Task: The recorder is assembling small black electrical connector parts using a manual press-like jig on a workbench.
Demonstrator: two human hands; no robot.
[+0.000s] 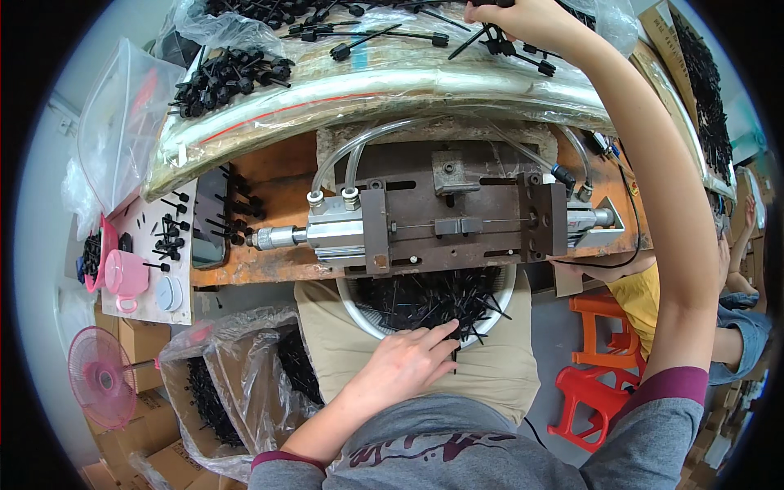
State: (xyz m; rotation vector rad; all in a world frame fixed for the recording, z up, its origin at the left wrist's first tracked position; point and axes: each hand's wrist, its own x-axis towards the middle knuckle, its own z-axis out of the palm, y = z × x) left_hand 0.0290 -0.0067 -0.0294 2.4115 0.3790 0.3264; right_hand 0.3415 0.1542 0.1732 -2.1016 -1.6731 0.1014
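Cardboard boxes and a pink fan stand at the left of the workroom, beside a pale wall; to the right are an orange stool, a red stool and a co-worker's yellow garment. Across the middle runs a worn orange-brown tabletop, carrying a dark metal fixture with a silver cylinder at its left end and clear tubes curving up from it. At its centre sit two small grey blocks.

Beyond the fixture, a plastic-covered surface bears a heap of black pieces, with more scattered along it. The right hand reaches over there at the upper edge, its fingers bent and grasping black stemmed pieces, whose thin rods stick out below the palm.

Over the person's lap, below the fixture, is a white basket full of similar black parts. The left hand lies at its near rim, back upward, fingers slightly spread and reaching among the parts; whether they grip one, I cannot tell.

Left of the fixture lie a dark-screened phone, a pink cup and a round pale lid. Below them, clear plastic lines a box holding more black pieces.
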